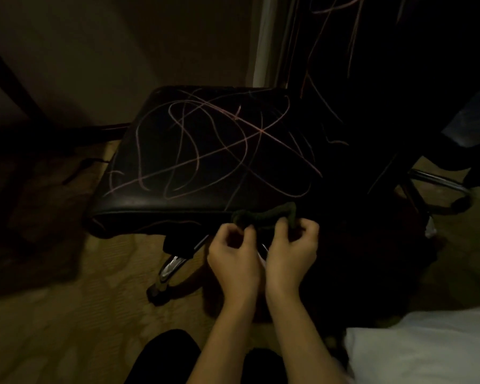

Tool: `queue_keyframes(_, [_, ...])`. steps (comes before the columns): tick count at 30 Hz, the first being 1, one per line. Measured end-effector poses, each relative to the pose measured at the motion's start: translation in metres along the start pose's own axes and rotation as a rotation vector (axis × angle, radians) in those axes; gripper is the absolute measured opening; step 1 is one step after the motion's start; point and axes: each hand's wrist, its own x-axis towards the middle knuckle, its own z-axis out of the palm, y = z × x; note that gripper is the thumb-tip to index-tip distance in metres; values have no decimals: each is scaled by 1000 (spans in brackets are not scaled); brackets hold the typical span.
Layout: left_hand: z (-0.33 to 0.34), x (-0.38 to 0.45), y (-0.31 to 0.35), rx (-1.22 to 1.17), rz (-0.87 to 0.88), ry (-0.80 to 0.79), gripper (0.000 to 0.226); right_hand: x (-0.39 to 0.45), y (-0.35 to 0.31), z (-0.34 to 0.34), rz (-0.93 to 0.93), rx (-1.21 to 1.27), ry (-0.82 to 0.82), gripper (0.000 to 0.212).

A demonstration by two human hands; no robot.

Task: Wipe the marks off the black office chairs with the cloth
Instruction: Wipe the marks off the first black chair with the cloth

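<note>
A black office chair seat (205,151) fills the middle of the view, covered in looping pink chalk-like marks. More marks run up its dark backrest (333,51) at the upper right. A dark green cloth (263,216) is bunched into a roll at the seat's front edge. My left hand (233,253) pinches its left end and my right hand (291,245) grips its right end, both just in front of the seat. The room is dim.
Chrome chair legs with casters (164,273) stick out under the seat over patterned carpet. A second chrome leg and caster (455,195) show at the right. A white bed corner (427,345) lies at the lower right. A wall and a dark frame stand behind.
</note>
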Motion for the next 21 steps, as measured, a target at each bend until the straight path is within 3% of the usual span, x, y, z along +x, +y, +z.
queue_keyframes(6, [-87, 52, 6, -37, -20, 172, 14, -65, -5, 64, 35, 38, -280, 10])
queue_keyframes(9, [-115, 75, 9, -82, -83, 184, 13, -83, -8, 87, 24, 29, -367, 13])
queue_keyframes(21, [-51, 39, 1, -85, -29, 193, 10, -28, -8, 37, -138, -95, -298, 20])
